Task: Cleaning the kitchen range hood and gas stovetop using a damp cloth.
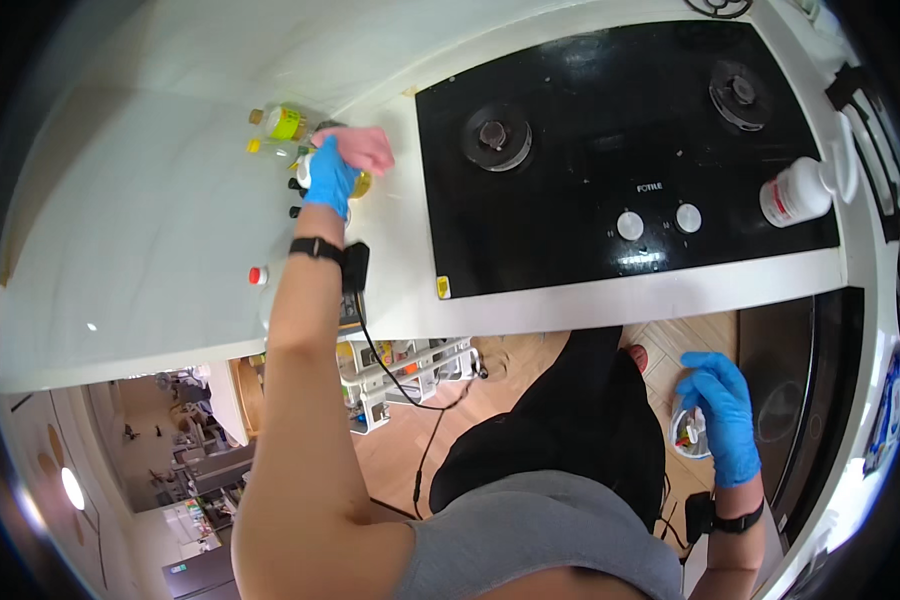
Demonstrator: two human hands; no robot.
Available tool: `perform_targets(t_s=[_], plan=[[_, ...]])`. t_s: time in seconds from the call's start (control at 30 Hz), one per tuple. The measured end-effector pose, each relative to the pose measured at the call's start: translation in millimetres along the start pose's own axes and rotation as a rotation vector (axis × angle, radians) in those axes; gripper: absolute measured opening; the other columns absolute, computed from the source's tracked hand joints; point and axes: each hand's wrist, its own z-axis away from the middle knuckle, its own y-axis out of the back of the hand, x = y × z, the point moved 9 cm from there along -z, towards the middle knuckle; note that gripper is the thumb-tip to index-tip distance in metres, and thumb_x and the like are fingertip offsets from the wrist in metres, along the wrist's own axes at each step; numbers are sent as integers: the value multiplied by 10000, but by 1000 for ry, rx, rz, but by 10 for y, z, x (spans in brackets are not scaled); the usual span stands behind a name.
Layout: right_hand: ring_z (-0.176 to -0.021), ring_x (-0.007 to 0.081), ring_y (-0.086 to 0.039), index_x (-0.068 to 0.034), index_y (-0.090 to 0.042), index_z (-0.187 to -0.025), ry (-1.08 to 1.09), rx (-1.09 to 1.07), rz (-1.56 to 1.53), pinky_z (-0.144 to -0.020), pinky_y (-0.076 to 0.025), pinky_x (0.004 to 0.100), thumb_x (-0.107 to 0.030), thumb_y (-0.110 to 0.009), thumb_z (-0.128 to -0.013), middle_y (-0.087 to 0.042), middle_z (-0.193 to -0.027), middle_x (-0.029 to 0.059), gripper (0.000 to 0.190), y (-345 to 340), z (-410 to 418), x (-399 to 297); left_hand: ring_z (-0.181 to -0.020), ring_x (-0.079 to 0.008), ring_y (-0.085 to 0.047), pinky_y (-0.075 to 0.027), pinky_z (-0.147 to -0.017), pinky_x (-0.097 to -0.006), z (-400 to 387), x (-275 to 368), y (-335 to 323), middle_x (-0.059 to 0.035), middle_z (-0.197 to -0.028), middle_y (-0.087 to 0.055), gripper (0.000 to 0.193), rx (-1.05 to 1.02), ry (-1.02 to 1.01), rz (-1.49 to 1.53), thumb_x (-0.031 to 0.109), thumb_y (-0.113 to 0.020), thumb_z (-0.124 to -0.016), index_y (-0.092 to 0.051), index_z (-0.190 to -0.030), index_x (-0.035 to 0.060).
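Observation:
My left hand (331, 176), in a blue glove, is closed on a pink cloth (361, 149) at the counter left of the black gas hob (555, 172). Around it stand several bottles, among them a clear one with a yellow-green label (283, 122) and one with a yellow cap (266, 147); the hand hides part of the group. Low on the right, my right hand (720, 420), also gloved in blue, hangs in front of the counter with its fingers bent and nothing visible in it. A white spray bottle (796, 192) stands on the hob's right side.
The hob has two burners (497, 137) and two knobs (630, 226). A red-capped bottle (258, 276) is beside my left forearm. Below the counter are a white pull-out rack (412, 375) and a dangling black cable (392, 384). A small bin (679, 439) stands on the floor by my right hand.

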Motion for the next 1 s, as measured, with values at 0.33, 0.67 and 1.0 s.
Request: perform_targets(t_s=[0.33, 0.67, 1.0], plan=[[-609, 121, -535, 40, -583, -953, 23, 201, -101, -599, -425, 211, -28, -506, -757, -570, -731, 69, 221, -81, -770, -747, -717, -198, -591, -453, -612, -305, -2261, -1084, 340, -91, -730, -628, 361, -18, -155, 2117, 262, -336, -913, -604, -889, 22], [-636, 144, -555, 29, -593, -976, -38, 178, -146, -623, -448, 230, 1, -478, -777, -598, -715, 98, 231, -298, -1213, -913, -417, -332, -537, -408, -392, -349, -2364, -1500, -471, -290, -655, -581, 252, -48, 258, 2970, 141, -358, -836, -518, -802, -51], [-700, 144, -582, 14, -591, -1012, -143, 58, -105, -672, -458, 242, -7, -478, -818, -627, -767, 92, 226, -299, -1377, -1070, -498, -406, -593, -470, -424, -494, -1640, -1087, -2608, -315, -586, -544, 307, 380, 778, 3554, 137, -395, -815, -484, -966, -115]])
